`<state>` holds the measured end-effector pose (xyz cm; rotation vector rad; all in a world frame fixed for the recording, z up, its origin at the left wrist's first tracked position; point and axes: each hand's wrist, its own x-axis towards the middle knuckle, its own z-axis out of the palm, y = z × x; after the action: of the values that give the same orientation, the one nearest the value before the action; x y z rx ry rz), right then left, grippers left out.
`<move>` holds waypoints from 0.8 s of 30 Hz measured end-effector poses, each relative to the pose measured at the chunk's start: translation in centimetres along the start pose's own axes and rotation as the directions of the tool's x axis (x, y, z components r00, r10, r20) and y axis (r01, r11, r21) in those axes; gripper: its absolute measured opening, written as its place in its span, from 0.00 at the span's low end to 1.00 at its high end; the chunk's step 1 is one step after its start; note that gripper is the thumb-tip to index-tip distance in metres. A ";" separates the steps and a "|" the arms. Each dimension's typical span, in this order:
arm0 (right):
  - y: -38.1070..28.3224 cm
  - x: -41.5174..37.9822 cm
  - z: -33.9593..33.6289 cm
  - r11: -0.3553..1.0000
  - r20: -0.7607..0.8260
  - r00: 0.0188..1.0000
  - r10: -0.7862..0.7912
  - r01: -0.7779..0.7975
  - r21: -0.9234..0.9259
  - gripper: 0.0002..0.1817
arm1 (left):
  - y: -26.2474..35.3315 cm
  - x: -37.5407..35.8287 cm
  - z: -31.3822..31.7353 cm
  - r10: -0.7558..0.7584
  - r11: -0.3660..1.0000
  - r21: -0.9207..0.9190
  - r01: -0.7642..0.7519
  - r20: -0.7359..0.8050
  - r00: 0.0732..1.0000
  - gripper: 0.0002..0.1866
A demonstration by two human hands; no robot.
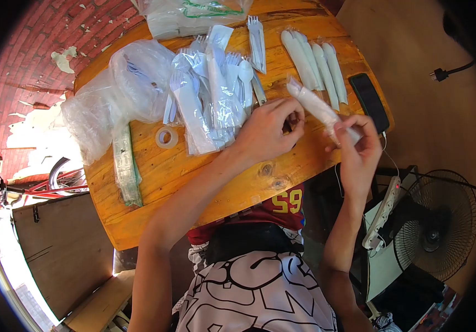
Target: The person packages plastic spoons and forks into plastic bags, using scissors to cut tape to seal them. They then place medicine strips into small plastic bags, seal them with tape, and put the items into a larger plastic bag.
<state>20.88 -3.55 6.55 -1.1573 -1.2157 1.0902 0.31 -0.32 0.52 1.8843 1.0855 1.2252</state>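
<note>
My right hand pinches the lower end of a slim white cutlery pack in clear plastic. The pack slants up and left over the table's right side. Just left of it, my left hand is closed with its fingers curled; anything inside them is hidden. Above and left of that hand lies a pile of plastic-wrapped white forks and spoons. A narrow metal piece shows beside the pile, partly covered by my left hand. Several similar white packs lie in a row beyond my right hand.
A roll of clear tape, a flat stack of plastic sleeves and a clear bag with forks lie left on the wooden table. A phone lies at the right edge. A power strip and fan stand below right.
</note>
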 end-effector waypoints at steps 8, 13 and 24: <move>-2.0 3.5 8.0 0.840 0.368 0.834 -0.412 0.504 -0.202 0.22 | -0.5 0.0 0.1 0.123 0.988 0.089 -0.123 0.008 0.992 0.14; -1.0 4.3 6.6 0.834 0.280 0.893 -0.352 0.435 -0.339 0.19 | -0.2 -0.3 -0.5 -0.094 0.987 0.144 0.071 0.153 0.984 0.17; 2.4 5.9 1.7 0.423 0.142 0.957 -0.252 0.241 -0.873 0.16 | -0.1 0.0 0.2 0.054 0.994 0.097 -0.055 0.011 0.998 0.07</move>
<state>19.47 2.66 4.76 -1.6607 -1.9811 0.1104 0.42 -0.25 0.36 2.0022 1.1145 1.2135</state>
